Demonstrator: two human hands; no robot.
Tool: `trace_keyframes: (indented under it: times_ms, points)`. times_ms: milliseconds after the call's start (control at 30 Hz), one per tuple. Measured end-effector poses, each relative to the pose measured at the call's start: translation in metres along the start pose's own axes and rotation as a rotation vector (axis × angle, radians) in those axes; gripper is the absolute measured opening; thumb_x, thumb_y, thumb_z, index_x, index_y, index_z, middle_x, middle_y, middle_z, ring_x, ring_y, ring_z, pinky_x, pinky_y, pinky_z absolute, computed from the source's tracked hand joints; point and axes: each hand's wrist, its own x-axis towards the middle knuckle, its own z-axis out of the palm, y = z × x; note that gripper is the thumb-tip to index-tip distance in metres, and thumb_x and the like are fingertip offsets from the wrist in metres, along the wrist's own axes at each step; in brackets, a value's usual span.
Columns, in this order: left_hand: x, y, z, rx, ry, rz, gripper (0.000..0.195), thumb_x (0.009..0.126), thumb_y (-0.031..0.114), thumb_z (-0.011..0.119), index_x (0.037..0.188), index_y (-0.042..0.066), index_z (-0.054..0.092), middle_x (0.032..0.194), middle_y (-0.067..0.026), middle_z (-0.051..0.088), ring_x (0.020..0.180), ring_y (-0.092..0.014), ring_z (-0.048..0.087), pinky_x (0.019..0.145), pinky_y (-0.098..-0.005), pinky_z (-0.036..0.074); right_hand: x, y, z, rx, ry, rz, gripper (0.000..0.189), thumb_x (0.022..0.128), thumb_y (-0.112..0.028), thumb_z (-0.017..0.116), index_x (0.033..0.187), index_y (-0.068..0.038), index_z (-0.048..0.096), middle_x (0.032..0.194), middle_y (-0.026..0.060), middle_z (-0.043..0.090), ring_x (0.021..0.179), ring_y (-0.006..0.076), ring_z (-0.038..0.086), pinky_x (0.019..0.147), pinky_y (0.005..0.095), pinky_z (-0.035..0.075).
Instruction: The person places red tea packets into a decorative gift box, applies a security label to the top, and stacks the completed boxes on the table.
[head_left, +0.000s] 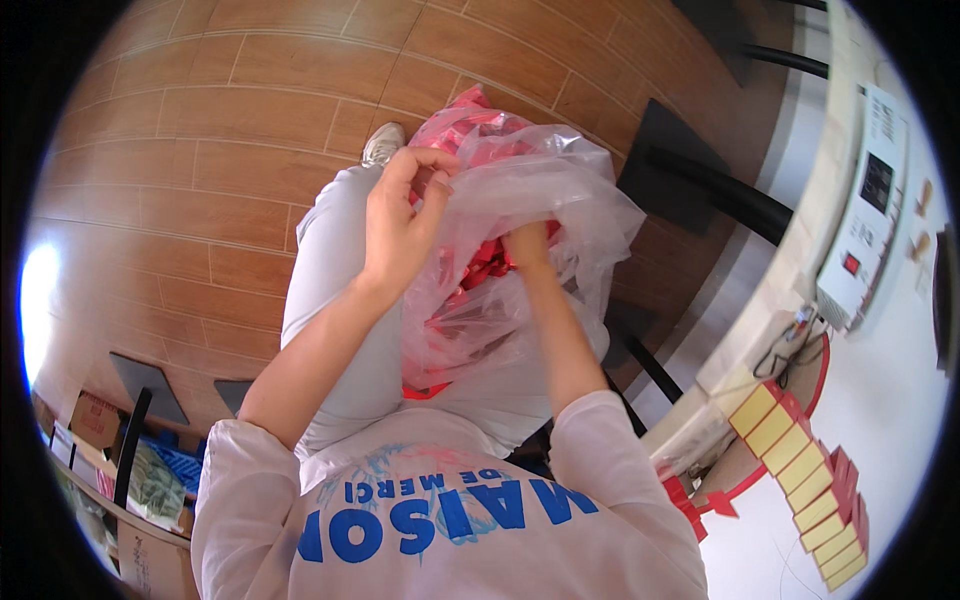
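A large clear plastic bag (540, 180) lies on my lap and between my legs, with shiny red pieces (487, 262) inside it. My left hand (409, 202) is at the bag's left edge, fingers curled, with the thumb near the fingertips; whether it pinches the plastic I cannot tell. My right hand (527, 244) reaches into the bag's opening among the red pieces. Its fingers are hidden, so what they hold does not show.
At the right, a white table (892, 390) bears a row of yellow and red boxes (814, 480), a white electrical device (862, 210) and cables. Red pieces (682, 502) lie at its near edge. Black table legs stand at right. Cardboard boxes (154, 562) sit at lower left.
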Motion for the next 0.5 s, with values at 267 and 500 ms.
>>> trace_keyframes:
  times_ms: [267, 500]
  points:
    - [-0.033, -0.012, -0.017, 0.089, 0.002, 0.136, 0.013, 0.093, 0.005, 0.054, 0.103, 0.004, 0.062, 0.089, -0.0038, 0.065, 0.080, -0.011, 0.059, 0.073, -0.0258, 0.047, -0.145, -0.103, -0.028, 0.796, 0.253, 0.731, 0.028, 0.086, -0.015, 0.069, 0.111, -0.006, 0.063, 0.100, 0.0104, 0.068, 0.097, 0.0239, 0.064, 0.080, 0.0406, 0.052]
    - [-0.086, -0.025, -0.030, -0.125, -0.142, 0.068, 0.020, 0.096, 0.012, 0.053, 0.113, 0.001, 0.055, 0.099, -0.0039, 0.062, 0.082, -0.010, 0.057, 0.075, -0.0248, 0.046, -0.193, -0.168, -0.106, 1.770, 0.672, 0.564, 0.033, 0.091, -0.010, 0.064, 0.123, -0.009, 0.054, 0.115, 0.0053, 0.062, 0.102, 0.0171, 0.061, 0.083, 0.0334, 0.050]
